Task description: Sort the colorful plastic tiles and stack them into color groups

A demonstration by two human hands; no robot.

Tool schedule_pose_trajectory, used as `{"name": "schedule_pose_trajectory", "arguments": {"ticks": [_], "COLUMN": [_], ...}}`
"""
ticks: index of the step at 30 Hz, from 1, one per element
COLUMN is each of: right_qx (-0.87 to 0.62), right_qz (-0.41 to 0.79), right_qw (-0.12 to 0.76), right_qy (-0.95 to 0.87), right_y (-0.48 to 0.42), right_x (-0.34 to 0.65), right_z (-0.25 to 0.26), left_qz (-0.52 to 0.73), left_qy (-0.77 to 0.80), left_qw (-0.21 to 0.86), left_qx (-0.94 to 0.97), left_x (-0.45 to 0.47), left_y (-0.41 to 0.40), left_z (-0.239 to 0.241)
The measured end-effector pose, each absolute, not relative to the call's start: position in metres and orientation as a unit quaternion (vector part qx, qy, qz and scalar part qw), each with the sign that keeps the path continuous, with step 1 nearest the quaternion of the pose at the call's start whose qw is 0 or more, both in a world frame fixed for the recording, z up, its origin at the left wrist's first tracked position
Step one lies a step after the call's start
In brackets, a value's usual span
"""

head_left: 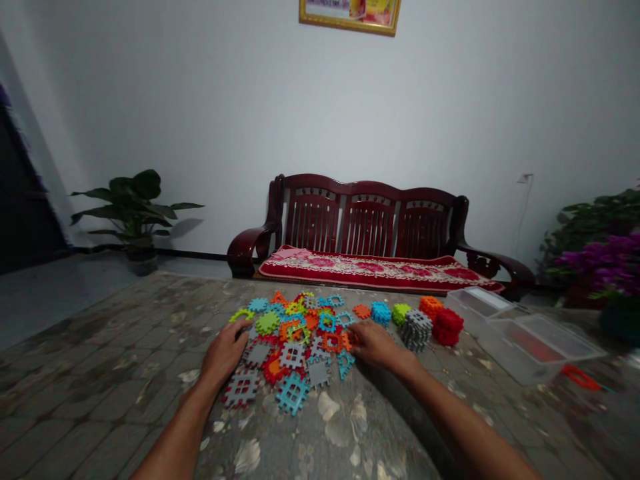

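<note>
A loose pile of plastic interlocking tiles with notched edges lies on the table, in grey, blue, green, orange and red. My left hand [226, 353] rests at the pile's left edge, thumb and fingers a little apart, close to a yellow-green tile [242, 315] and a grey tile [259, 353]. On the pile's right side, my right hand [374, 343] has its fingers closed at an orange tile [347, 341]; its fingertips are partly hidden. Nearer to me lie a blue window tile [293, 393], a grey window tile [241, 389] and a blue triangular tile [345, 364].
Sorted stacks stand right of my right hand: blue [381, 313], green [401, 313], grey [417, 330], orange [431, 307] and red [447, 327]. Beyond them is a clear plastic box [525, 350]. A wooden bench [370, 223] stands behind the patterned tablecloth [280, 447].
</note>
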State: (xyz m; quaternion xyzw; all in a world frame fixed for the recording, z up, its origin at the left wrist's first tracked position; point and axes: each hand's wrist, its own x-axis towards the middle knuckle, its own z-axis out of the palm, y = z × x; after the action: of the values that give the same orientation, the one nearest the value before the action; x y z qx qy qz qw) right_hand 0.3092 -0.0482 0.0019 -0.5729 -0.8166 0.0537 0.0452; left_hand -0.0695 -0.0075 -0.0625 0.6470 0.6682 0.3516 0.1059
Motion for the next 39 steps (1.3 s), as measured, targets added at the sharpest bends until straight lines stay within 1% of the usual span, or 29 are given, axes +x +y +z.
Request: {"name": "schedule_pose_trajectory", "arguments": {"ticks": [5, 8, 11, 14, 16, 18, 20, 23, 26, 30, 35, 39], "right_qx": [-0.608, -0.606, -0.551, -0.450, -0.391, -0.373, -0.407, -0.475, -0.467, -0.440, -0.472, -0.488], "right_qz": [0.010, 0.008, 0.043, 0.070, 0.068, 0.058, 0.052, 0.054, 0.062, 0.050, 0.032, 0.027], "right_qw": [0.056, 0.113, 0.185, 0.210, 0.201, 0.185, 0.175, 0.183, 0.189, 0.146, 0.095, 0.079], "right_qy": [-0.792, -0.787, -0.813, -0.865, -0.896, -0.907, -0.895, -0.859, -0.861, -0.885, -0.876, -0.869], "right_y": [-0.057, -0.063, -0.070, -0.078, -0.080, -0.080, -0.078, -0.076, -0.081, -0.087, -0.087, -0.090], "right_x": [0.309, 0.295, 0.265, 0.228, 0.208, 0.197, 0.195, 0.197, 0.191, 0.165, 0.145, 0.148], "right_z": [-0.001, 0.001, 0.001, -0.001, -0.002, -0.002, -0.001, 0.001, 0.004, 0.006, 0.007, 0.010], "left_qz": [0.357, 0.365, 0.371, 0.368, 0.363, 0.358, 0.355, 0.359, 0.370, 0.381, 0.363, 0.355], "left_qy": [0.666, 0.666, 0.663, 0.666, 0.669, 0.669, 0.666, 0.664, 0.664, 0.660, 0.668, 0.672], "left_qw": [0.102, 0.106, 0.108, 0.110, 0.112, 0.114, 0.115, 0.115, 0.117, 0.121, 0.123, 0.123], "left_qx": [0.647, 0.642, 0.641, 0.639, 0.638, 0.641, 0.645, 0.646, 0.639, 0.636, 0.638, 0.638], "left_x": [-0.067, -0.066, -0.065, -0.064, -0.064, -0.064, -0.065, -0.065, -0.063, -0.061, -0.060, -0.060], "left_y": [-0.008, -0.009, -0.010, -0.011, -0.011, -0.011, -0.011, -0.011, -0.013, -0.014, -0.016, -0.015], "left_z": [-0.061, -0.061, -0.061, -0.060, -0.060, -0.060, -0.060, -0.060, -0.060, -0.057, -0.054, -0.055]}}
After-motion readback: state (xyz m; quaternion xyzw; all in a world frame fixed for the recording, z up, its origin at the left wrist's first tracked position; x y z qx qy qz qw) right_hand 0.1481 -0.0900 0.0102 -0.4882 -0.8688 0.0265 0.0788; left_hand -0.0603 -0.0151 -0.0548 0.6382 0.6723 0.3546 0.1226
